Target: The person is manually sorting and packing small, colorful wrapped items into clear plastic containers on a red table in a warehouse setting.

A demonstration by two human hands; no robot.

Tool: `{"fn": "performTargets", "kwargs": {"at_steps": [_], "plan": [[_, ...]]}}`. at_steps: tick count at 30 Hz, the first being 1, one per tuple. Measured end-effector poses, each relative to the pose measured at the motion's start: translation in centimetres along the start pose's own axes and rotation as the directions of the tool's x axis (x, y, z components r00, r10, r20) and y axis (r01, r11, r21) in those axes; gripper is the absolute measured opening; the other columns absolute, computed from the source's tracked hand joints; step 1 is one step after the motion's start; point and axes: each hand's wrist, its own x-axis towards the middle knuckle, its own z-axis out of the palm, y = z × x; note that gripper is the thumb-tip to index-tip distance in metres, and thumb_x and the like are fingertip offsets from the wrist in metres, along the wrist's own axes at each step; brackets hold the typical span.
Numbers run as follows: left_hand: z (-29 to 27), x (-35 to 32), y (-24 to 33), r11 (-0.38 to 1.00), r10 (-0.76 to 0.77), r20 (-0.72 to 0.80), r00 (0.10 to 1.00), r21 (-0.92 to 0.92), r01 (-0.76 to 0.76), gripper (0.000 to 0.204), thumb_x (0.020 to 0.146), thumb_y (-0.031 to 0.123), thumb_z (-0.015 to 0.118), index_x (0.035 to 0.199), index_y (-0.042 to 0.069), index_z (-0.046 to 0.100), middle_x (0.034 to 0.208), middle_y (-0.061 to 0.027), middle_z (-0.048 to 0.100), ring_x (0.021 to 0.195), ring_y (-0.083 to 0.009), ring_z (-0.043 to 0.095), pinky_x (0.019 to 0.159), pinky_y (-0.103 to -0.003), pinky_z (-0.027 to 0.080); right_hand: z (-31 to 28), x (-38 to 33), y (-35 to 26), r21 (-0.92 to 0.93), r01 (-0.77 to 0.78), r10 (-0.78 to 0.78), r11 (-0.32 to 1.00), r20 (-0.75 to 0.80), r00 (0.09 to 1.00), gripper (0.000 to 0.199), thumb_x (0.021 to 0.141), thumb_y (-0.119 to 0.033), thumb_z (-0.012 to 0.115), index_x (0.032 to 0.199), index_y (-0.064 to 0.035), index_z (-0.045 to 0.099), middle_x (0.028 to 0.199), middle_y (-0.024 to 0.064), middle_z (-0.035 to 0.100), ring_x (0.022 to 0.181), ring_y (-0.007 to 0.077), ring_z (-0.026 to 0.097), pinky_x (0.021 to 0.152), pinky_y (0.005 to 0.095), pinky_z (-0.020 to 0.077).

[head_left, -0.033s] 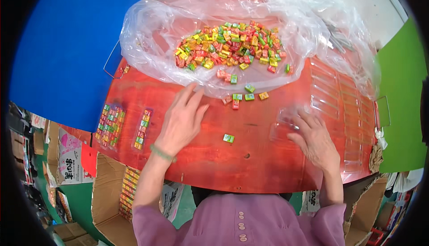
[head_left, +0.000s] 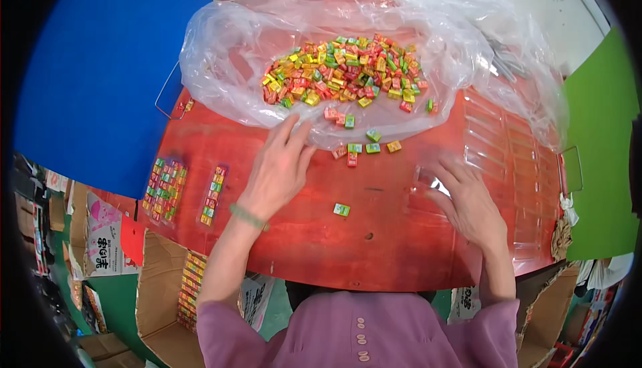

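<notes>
Nearby, plastic bag (head_left: 227, 67) behind loose candies (head_left: 364, 147).

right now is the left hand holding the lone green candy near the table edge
No: the lone green candy lies by itself on the red table, apart from the left hand.

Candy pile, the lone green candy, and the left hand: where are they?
Candy pile (head_left: 344, 68), head view, middle of the heap.
Lone green candy (head_left: 342, 209), head view, its top face.
Left hand (head_left: 279, 167), head view, back of the hand.

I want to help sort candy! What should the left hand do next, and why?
Probably slide the left hand right to the loose candies at the plastic sheet edge: its fingers lie flat and empty, and those pieces sit closest.
</notes>
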Motion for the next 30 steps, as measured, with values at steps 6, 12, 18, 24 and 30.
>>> {"fn": "performTargets", "kwargs": {"at_steps": [6,12,18,24,30], "plan": [[5.2,10.0,-3.7,0.998,-0.046,-0.087,0.995,0.044,0.050,0.056,0.090,0.015,0.075,0.139,-0.004,0.055,0.135,-0.0276,0.058,0.126,-0.0464,0.055,0.106,-0.050,0.048,1.6,16.9,2.0,0.358,0.090,-0.029,0.929,-0.172,0.985,0.039,0.093,-0.026,0.073,0.119,0.0020,0.065,0.117,0.0244,0.068,0.102,0.0418,0.068,0.087,0.0494,0.0541],[6.6,14.0,-4.5,0.954,-0.233,0.013,0.972,0.199,0.226,0.079,0.068,0.041,0.089,0.131,0.003,0.060,0.125,-0.0228,0.061,0.115,-0.0428,0.056,0.102,-0.050,0.048,3.8,25.4,1.2,0.598,-0.085,0.120,0.797,-0.019,0.993,0.074,0.078,-0.035,0.085,0.138,-0.0001,0.059,0.112,0.0202,0.072,0.110,0.0362,0.069,0.098,0.0404,0.0538],[7.2,13.3,-3.1,0.978,-0.194,0.184,0.964,0.110,0.176,0.080,0.068,0.024,0.084,0.141,0.007,0.053,0.132,-0.0202,0.058,0.122,-0.0450,0.052,0.105,-0.049,0.046,7.1,24.6,-0.7,0.494,0.081,-0.023,0.866,-0.122,0.992,0.060,0.076,-0.018,0.079,0.131,-0.0020,0.060,0.114,0.0220,0.070,0.110,0.0360,0.068,0.094,0.0432,0.0538],[5.8,10.3,-3.3,0.977,0.045,0.177,0.983,-0.212,-0.006,0.060,0.073,0.011,0.075,0.130,0.003,0.056,0.121,-0.0157,0.063,0.113,-0.0348,0.061,0.098,-0.042,0.051,6.3,20.1,-1.3,0.504,0.156,-0.162,0.850,-0.032,0.986,0.051,0.085,-0.010,0.080,0.130,-0.0003,0.058,0.108,0.0100,0.064,0.101,0.0195,0.064,0.086,0.0345,0.0543],[4.9,5.6,-0.8,0.952,0.109,0.197,0.974,-0.304,-0.045,0.057,0.078,0.002,0.072,0.133,0.002,0.057,0.121,-0.0160,0.060,0.108,-0.0312,0.063,0.088,-0.038,0.054,6.1,14.5,-2.1,0.622,0.126,-0.166,0.773,0.008,0.986,0.047,0.087,-0.003,0.076,0.130,0.0007,0.059,0.110,0.0093,0.066,0.100,0.0174,0.065,0.087,0.0333,0.0549]]}}
